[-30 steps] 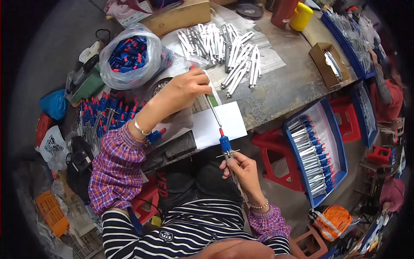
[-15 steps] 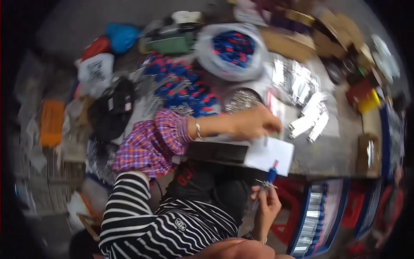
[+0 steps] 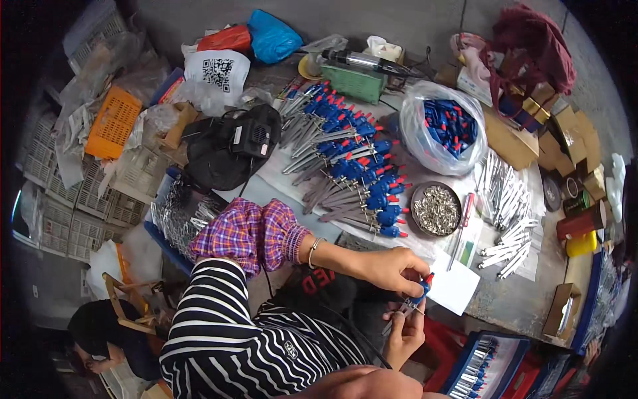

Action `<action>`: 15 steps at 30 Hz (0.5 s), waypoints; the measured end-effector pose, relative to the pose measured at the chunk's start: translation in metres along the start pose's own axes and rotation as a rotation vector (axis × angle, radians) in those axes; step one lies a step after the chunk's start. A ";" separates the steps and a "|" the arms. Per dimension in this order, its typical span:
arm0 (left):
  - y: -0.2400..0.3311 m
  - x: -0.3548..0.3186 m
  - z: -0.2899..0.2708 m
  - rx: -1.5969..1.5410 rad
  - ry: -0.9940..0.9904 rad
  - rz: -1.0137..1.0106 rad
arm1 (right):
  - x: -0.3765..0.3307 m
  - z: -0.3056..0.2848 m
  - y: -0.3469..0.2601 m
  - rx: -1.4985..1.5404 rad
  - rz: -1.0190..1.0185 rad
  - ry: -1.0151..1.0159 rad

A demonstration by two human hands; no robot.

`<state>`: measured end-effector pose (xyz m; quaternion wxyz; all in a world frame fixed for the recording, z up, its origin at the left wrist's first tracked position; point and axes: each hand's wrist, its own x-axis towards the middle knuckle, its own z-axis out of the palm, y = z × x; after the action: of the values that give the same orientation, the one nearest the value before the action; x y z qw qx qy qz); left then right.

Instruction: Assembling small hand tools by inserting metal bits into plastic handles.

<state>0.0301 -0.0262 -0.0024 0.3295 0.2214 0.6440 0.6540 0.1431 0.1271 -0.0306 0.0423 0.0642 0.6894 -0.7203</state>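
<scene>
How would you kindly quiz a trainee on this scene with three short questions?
1. Multiple choice: What lies between the round bowl and the silver metal parts?
A) an orange basket
B) a red-handled screwdriver
C) a blue tray

2. True or false: The clear plastic bag is empty.

3. Fill in the blank: The left-hand grip and right-hand grip meet at a blue tool whose tip is ____.

Key:
1. B, the red-handled screwdriver.
2. False; the clear plastic bag holds blue parts with red tips.
3. Red.
</scene>
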 end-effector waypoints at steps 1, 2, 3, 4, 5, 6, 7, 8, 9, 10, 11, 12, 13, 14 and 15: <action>0.000 -0.002 -0.001 0.003 0.009 0.007 | 0.001 0.002 -0.001 -0.003 -0.007 -0.009; 0.000 -0.004 -0.002 0.007 0.022 0.053 | 0.003 0.004 -0.003 -0.069 -0.004 -0.029; 0.000 -0.006 -0.004 0.012 0.034 0.098 | 0.004 0.007 -0.005 -0.133 -0.002 -0.047; 0.002 -0.008 -0.009 0.015 0.042 0.103 | 0.007 0.010 -0.006 -0.135 -0.008 -0.055; 0.004 -0.009 -0.014 -0.041 0.044 0.157 | 0.009 0.013 -0.008 -0.087 -0.051 -0.076; 0.008 -0.011 -0.021 -0.097 0.047 0.211 | 0.011 0.015 -0.009 -0.038 -0.094 -0.098; 0.028 -0.018 -0.034 0.018 0.109 0.177 | 0.014 0.016 -0.012 -0.037 -0.095 -0.109; 0.038 -0.022 -0.056 0.224 0.183 0.244 | 0.017 0.017 -0.015 -0.012 -0.079 -0.144; 0.051 -0.026 -0.081 0.314 0.270 0.327 | 0.019 0.016 -0.018 0.015 -0.066 -0.176; 0.065 -0.038 -0.102 0.123 0.403 0.220 | 0.022 0.015 -0.019 0.042 -0.051 -0.209; 0.077 -0.046 -0.130 0.169 0.559 0.223 | 0.024 0.010 -0.009 0.011 -0.096 -0.221; 0.083 -0.055 -0.168 0.304 0.666 0.250 | 0.026 0.005 0.000 0.010 -0.096 -0.220; 0.089 -0.065 -0.198 0.228 0.764 0.307 | 0.027 0.000 0.009 -0.052 -0.053 -0.231; 0.093 -0.079 -0.235 0.201 0.879 0.275 | 0.028 -0.001 0.015 -0.108 -0.009 -0.253; 0.095 -0.094 -0.271 0.234 0.945 0.229 | 0.029 -0.001 0.020 -0.111 -0.029 -0.224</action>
<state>-0.1129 -0.2780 0.0841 -0.0994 0.0057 0.7633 0.6383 0.1179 0.1281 -0.0550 0.1123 -0.0290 0.7198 -0.6844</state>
